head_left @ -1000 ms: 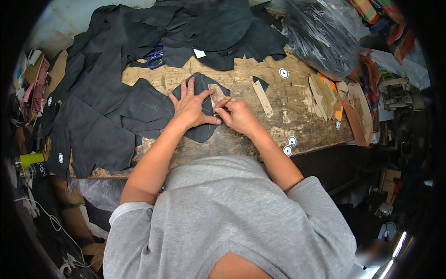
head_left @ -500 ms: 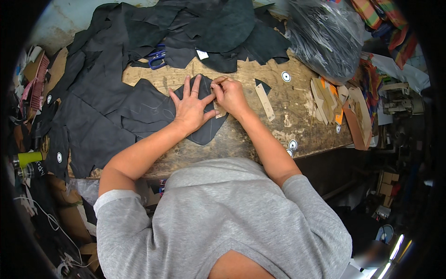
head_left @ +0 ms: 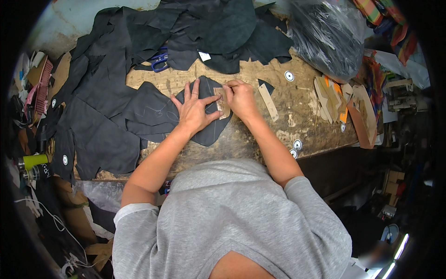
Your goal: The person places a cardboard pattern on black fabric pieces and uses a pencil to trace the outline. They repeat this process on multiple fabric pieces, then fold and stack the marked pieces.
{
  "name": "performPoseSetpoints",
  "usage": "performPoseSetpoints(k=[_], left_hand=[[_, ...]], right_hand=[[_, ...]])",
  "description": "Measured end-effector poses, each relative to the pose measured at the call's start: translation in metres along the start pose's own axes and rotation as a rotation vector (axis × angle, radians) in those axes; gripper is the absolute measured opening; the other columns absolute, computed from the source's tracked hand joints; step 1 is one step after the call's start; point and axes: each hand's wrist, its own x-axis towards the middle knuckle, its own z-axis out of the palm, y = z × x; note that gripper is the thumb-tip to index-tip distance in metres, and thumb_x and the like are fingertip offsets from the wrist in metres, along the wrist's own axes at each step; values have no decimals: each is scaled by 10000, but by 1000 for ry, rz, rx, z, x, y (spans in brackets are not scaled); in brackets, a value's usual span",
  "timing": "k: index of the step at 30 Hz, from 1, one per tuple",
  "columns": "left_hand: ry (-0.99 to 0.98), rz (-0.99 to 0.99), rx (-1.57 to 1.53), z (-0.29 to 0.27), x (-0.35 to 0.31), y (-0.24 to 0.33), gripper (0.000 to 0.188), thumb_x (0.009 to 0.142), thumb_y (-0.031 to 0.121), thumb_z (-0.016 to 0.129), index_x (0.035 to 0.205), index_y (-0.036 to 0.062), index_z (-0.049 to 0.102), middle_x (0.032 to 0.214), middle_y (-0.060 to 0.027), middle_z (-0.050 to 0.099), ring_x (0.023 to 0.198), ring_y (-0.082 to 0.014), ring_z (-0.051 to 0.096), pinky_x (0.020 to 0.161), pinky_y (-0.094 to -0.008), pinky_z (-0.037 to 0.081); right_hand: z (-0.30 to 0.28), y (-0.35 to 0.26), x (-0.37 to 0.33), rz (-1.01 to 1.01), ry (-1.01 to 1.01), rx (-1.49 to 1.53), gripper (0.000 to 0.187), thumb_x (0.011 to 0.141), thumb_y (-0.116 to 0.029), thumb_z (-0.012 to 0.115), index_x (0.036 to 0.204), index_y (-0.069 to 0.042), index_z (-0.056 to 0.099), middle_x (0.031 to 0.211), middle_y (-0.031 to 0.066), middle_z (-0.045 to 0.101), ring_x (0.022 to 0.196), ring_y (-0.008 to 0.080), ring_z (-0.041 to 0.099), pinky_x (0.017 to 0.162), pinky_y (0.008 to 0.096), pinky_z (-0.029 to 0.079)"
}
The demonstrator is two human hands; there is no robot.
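On the worn desk [head_left: 302,125], the left hand [head_left: 193,111] pins the dark leather piece [head_left: 211,132] with fingers spread, so the right hand [head_left: 241,97], fingers pinching what seems a marker, should trace snugly around the tan template [head_left: 223,103].

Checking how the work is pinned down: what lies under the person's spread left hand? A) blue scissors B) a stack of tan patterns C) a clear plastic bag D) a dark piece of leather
D: the left hand lies flat, fingers spread, on the dark leather piece on the wooden bench.
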Motion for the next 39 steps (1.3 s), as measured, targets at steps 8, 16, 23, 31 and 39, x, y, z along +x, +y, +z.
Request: performPoseSetpoints(k=[8,16,23,31,39], left_hand=[[28,-32,-34,5,1,0,526,604,448,805,1107,355,683,1529,-134,215,1416,-371,128,1006,-737,-17],[10,-40,-30,4,2,0,505,626,423,800,1112,368,677,1532,-120,212,1417,-371,126,1001,-749,0],[12,-26,-47,4,1,-1,469,667,421,783,1120,367,675,1533,-121,210,1418,-375,116,1003,-743,-5],[8,-52,-59,5,3,-1,465,640,466,782,1087,373,690,1527,-126,214,1422,-349,109,1029,-715,-27],[9,-33,-46,5,2,-1,494,651,477,781,1118,349,681,1530,-131,216,1421,-367,109,1009,-730,-23]], right_hand=[[-25,-13,-41,-1,-73,-79,45,789,-3,633,813,34,630,791,195,633,675,351,628,604,389,496],[-19,-28,-68,-139,-129,-61,70,773,6,659,821,20,610,743,157,594,631,317,603,582,367,500],[-14,-27,-71,-62,-103,168,82,773,10,670,849,10,641,826,149,651,748,291,643,646,351,518],[-22,-22,-74,-43,-173,161,63,779,14,657,840,26,655,822,156,654,754,296,645,670,358,517],[-33,-15,-59,28,-172,86,88,782,-10,658,817,70,644,817,177,655,680,309,646,608,351,515]])
